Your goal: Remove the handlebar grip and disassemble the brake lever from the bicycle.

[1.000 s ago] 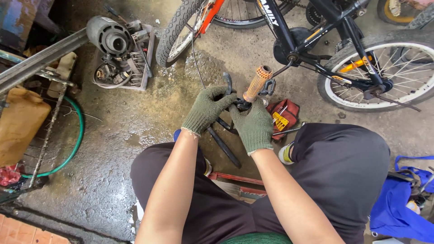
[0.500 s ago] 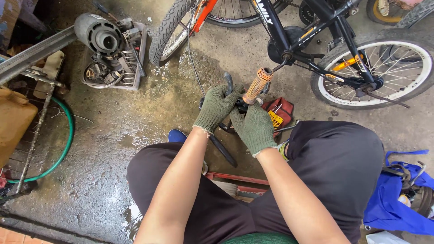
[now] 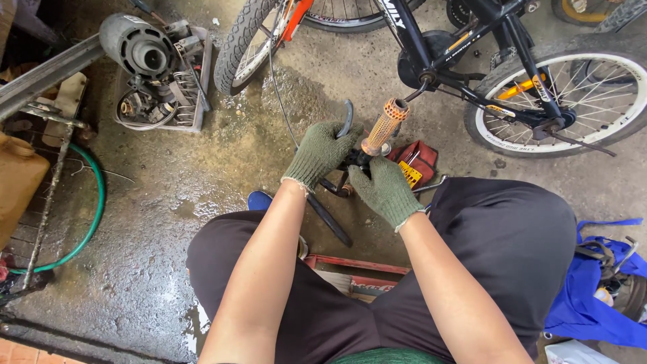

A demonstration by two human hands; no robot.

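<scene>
Both my hands wear green knit gloves and meet over a black bicycle handlebar (image 3: 331,214) held between my knees. My left hand (image 3: 318,154) grips the bar beside a black brake lever (image 3: 347,116). My right hand (image 3: 384,190) is closed on the bar's clamp area just below an orange rubber grip (image 3: 383,127) that points up and away. A thin cable (image 3: 278,94) runs from the bar toward the bicycles.
A black bicycle (image 3: 499,74) stands at the top right, a second wheel (image 3: 246,44) at top centre. A red tool pouch (image 3: 412,164) lies behind my hands. A grey motor (image 3: 138,47) and parts tray sit top left, a green hose (image 3: 91,209) left, blue cloth (image 3: 593,303) right.
The view has drifted, so the scene sits slightly lower and to the right. My hands stay on the handlebar with small shifts in grip.
</scene>
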